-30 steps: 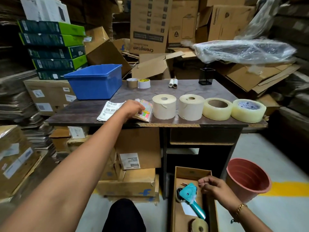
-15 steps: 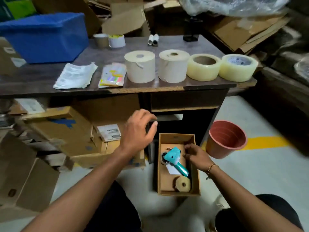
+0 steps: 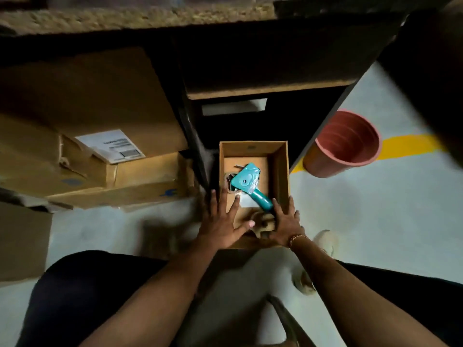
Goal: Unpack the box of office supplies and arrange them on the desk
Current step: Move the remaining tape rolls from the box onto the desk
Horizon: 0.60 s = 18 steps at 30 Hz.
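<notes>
A small open cardboard box (image 3: 253, 147) stands on the floor under the desk (image 3: 150, 16). Inside lies a teal tape dispenser (image 3: 246, 182), its handle pointing toward me, over a white slip (image 3: 246, 202). A brown tape roll (image 3: 265, 223) sits at the box's near end, blurred. My left hand (image 3: 222, 222) rests flat on the near left wall with its fingers spread and its thumb by the roll. My right hand (image 3: 285, 225) lies spread over the near right wall, touching the roll from the other side. Neither hand shows a closed grip.
A terracotta pot (image 3: 348, 144) stands on the floor right of the box, by a yellow floor line (image 3: 411, 146). Stacked cardboard cartons (image 3: 100, 136) fill the space under the desk's left side. The desk's dark leg (image 3: 193, 146) runs beside the box. My knees frame the bottom.
My left hand has come down from the desk front to the box's near end. My right hand slid from the dispenser back to the roll. The view tipped down, so the desktop is out of sight.
</notes>
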Tool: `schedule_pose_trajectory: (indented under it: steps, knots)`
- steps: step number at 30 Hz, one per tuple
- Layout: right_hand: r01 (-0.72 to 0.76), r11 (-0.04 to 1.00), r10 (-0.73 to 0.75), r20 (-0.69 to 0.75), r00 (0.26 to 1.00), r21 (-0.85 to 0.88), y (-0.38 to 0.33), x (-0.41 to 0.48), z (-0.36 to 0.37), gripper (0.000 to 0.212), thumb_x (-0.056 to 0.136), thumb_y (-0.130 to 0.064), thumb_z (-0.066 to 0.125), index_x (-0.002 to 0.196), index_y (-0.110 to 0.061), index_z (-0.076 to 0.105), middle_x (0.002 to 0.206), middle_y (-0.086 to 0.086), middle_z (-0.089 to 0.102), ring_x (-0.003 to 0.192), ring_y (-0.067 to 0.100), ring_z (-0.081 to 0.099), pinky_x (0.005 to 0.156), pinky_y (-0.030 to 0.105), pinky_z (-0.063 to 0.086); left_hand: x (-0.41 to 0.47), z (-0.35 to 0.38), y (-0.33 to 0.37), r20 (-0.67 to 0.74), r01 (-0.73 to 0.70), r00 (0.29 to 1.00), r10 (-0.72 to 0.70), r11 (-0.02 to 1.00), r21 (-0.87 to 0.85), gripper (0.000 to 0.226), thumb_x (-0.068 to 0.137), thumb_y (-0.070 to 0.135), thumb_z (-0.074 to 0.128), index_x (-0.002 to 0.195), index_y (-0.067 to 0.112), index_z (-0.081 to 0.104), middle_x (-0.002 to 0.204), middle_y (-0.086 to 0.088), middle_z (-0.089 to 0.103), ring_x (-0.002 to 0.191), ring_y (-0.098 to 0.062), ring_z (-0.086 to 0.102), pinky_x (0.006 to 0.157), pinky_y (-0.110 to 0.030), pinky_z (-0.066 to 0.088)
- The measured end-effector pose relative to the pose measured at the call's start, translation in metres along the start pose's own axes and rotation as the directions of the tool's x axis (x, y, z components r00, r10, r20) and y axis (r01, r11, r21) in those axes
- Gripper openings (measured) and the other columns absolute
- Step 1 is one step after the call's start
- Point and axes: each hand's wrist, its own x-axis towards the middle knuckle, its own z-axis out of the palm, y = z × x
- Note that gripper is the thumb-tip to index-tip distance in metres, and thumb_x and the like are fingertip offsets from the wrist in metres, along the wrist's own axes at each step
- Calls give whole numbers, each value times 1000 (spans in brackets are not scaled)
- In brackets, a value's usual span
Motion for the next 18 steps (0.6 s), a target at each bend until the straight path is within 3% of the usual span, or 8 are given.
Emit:
schedule_pose_trajectory:
  steps: [4, 9, 15, 18]
  knots:
    - [24, 997, -20, -50, 999, 70, 25, 24, 25, 121, 63, -57, 82, 156, -37, 7, 161, 4, -24, 149, 43, 7, 114, 54, 33, 14, 45, 0, 81, 104, 992, -97, 991, -82, 92, 81, 84, 17, 155, 34, -1, 160, -5, -28, 148, -38, -17, 118, -61, 6]
    - [82, 996, -73, -178, 981, 47, 40, 29, 48, 119, 64, -55, 83, 156, -36, 9, 160, -2, -24, 149, 36, 13, 111, 46, 37, 13, 79, 0, -39, 79, 996, -84, 992, -103, 88, 84, 79, 25, 155, 30, 12, 163, -4, -19, 150, -36, -11, 106, -57, 36]
    - [18, 989, -1, -108, 994, 149, 48, 30, 68, 117, 61, -69, 77, 154, -38, 13, 161, -5, -18, 144, 37, 31, 111, 46, 40, 6, 107, -13, -15, 22, 1000, -24, 989, -149, 72, 92, 62, 38, 153, 28, 22, 164, 0, -14, 150, -37, -1, 111, -54, 37]
    - [31, 990, -15, -120, 993, 136, 50, 29, 67, 119, 59, -76, 72, 154, -36, 12, 162, -2, -16, 146, 37, 27, 110, 47, 41, 3, 104, -12, -111, -17, 994, 2, 991, -135, 76, 90, 55, 51, 154, 27, 21, 164, -5, -11, 151, -36, 1, 112, -48, 35]
